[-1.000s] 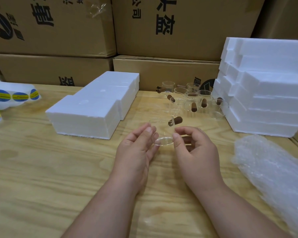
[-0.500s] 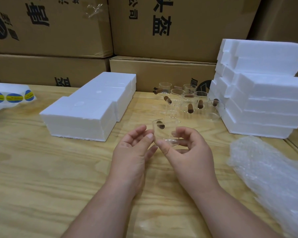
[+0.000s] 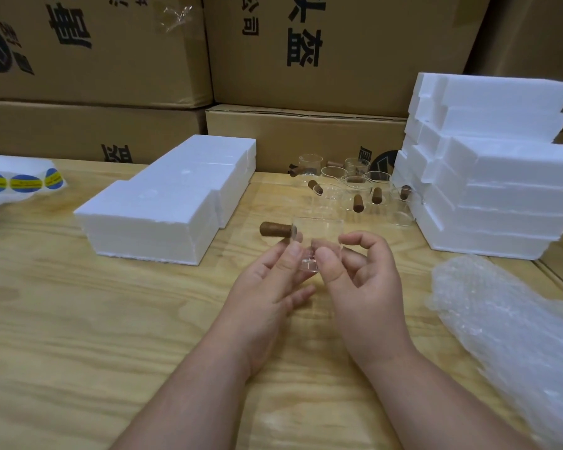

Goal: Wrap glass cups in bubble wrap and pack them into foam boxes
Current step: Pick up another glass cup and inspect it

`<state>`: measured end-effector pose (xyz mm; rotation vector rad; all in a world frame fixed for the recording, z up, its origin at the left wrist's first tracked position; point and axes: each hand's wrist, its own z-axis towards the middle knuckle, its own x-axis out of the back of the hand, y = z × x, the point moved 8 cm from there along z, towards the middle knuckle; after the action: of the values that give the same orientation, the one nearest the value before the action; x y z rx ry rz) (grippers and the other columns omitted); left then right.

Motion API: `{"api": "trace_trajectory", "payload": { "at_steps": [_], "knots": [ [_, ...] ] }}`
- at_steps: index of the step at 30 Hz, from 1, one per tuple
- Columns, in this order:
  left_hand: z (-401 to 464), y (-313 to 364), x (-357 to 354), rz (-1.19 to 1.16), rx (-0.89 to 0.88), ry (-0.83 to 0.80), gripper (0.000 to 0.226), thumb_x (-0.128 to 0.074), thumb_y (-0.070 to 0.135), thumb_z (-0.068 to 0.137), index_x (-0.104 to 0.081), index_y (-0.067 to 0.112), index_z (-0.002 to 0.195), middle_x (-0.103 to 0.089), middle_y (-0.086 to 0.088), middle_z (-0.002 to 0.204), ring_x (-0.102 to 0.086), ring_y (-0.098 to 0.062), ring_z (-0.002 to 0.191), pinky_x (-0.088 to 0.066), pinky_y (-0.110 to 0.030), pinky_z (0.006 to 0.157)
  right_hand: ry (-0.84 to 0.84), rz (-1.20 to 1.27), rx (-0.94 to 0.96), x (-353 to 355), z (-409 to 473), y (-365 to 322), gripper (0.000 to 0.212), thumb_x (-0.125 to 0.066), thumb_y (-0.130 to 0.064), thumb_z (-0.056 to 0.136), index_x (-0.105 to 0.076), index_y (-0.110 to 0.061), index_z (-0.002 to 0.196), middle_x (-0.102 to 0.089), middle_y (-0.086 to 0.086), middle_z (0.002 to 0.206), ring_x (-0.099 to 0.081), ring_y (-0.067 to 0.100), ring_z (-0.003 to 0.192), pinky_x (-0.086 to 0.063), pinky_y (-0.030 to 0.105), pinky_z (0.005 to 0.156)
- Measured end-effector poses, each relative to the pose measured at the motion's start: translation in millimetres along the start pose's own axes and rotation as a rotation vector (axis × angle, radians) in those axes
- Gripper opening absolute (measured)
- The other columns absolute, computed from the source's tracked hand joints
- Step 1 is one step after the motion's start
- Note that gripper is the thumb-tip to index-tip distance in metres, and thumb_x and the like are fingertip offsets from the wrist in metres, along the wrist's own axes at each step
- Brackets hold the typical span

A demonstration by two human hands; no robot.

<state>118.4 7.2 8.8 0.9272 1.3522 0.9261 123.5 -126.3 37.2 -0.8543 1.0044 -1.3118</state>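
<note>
Both hands [image 3: 312, 280] hold one empty glass cup [image 3: 317, 241].

clear cup [image 3: 319, 237], seemingly brown handle [image 3: 276, 229]

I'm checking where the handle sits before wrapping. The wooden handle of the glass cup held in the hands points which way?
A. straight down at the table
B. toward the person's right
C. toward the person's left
C: the wooden handle sticks out sideways from the glass cup toward the left, past the left hand, while the right hand pinches the cup.
</note>
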Motion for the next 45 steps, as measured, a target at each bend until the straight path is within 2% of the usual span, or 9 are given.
{"api": "trace_trajectory", "payload": {
  "at_steps": [4,8,15,21,27,31,35,38,45],
  "knots": [
    [0,1,-1,-0.038,-0.009,0.020,0.026,-0.072,0.043,0.081,-0.079,0.036,0.105,-0.074,-0.006,0.124,-0.069,-0.023,0.119,-0.053,-0.040,0.100,0.027,-0.039,0.017,1,2,1,0.028,-0.073,-0.030,0.087,-0.058,-0.023,0.109,-0.075,-0.001,0.108,-0.070,0.005,0.094,-0.054,0.018,0.075],
    [1,-1,8,-0.111,-0.012,0.141,0.041,-0.086,0.033,0.077,-0.073,0.021,0.114,-0.076,-0.011,0.117,-0.072,-0.026,0.113,-0.055,-0.039,0.095,0.056,-0.122,0.032,1,3,2,0.032,-0.078,-0.036,0.082,-0.058,-0.034,0.107,-0.064,-0.011,0.111,-0.065,0.003,0.085,-0.052,0.015,0.066],
    [0,0,12,-0.144,-0.032,0.204,0.041,-0.079,0.037,0.073,-0.075,0.017,0.108,-0.076,-0.012,0.116,-0.071,-0.030,0.114,-0.057,-0.039,0.096,0.081,-0.122,0.044,3,4,3,0.028,-0.077,-0.023,0.088,-0.057,-0.031,0.105,-0.067,-0.007,0.104,-0.064,-0.003,0.080,-0.050,0.013,0.064],
    [1,0,16,-0.188,-0.036,0.241,0.040,-0.080,0.035,0.069,-0.072,0.017,0.104,-0.077,-0.008,0.113,-0.071,-0.021,0.098,-0.060,-0.028,0.078,0.115,-0.138,0.049,6,5,4,0.014,-0.071,-0.024,0.093,-0.061,-0.027,0.101,-0.071,-0.007,0.099,-0.066,-0.002,0.086,-0.047,0.008,0.068],
    [2,-6,21,-0.199,-0.023,0.274,0.034,-0.083,0.024,0.078,-0.074,0.009,0.107,-0.071,-0.018,0.122,-0.070,-0.033,0.115,-0.060,-0.034,0.086,0.078,-0.193,0.012,5,4,9,0.028,-0.081,-0.034,0.084,-0.061,-0.036,0.104,-0.063,-0.012,0.110,-0.065,0.002,0.087,-0.051,0.014,0.066],
    [3,-6,21,-0.180,-0.023,0.258,0.024,-0.082,0.022,0.075,-0.081,0.013,0.097,-0.074,-0.014,0.117,-0.072,-0.026,0.108,-0.060,-0.036,0.089,0.107,-0.224,0.037,5,5,7,0.027,-0.079,-0.030,0.086,-0.060,-0.036,0.105,-0.063,-0.011,0.111,-0.064,0.001,0.090,-0.049,0.011,0.065],
    [2,-2,18,-0.189,-0.021,0.248,0.040,-0.081,0.022,0.072,-0.076,0.010,0.110,-0.076,-0.004,0.108,-0.071,-0.012,0.093,-0.059,-0.028,0.079,0.124,-0.166,0.018,7,7,10,0.019,-0.071,-0.026,0.093,-0.059,-0.033,0.105,-0.068,-0.009,0.104,-0.064,-0.002,0.085,-0.049,0.011,0.068],
    [0,-1,17,-0.181,-0.026,0.259,0.028,-0.073,0.008,0.088,-0.073,0.014,0.116,-0.075,-0.005,0.115,-0.070,-0.009,0.091,-0.057,-0.028,0.080,0.111,-0.119,-0.007,8,8,13,0.014,-0.066,-0.022,0.096,-0.060,-0.033,0.104,-0.069,-0.009,0.100,-0.065,0.001,0.088,-0.049,0.013,0.072],
    [-1,2,10,-0.153,-0.032,0.181,0.060,-0.080,0.021,0.074,-0.064,0.019,0.131,-0.074,-0.004,0.119,-0.071,-0.016,0.110,-0.055,-0.034,0.092,-0.050,-0.053,-0.083,-5,5,15,0.025,-0.062,-0.039,0.086,-0.067,-0.031,0.110,-0.075,-0.012,0.103,-0.068,0.004,0.094,-0.052,0.017,0.078]
  ]
}}
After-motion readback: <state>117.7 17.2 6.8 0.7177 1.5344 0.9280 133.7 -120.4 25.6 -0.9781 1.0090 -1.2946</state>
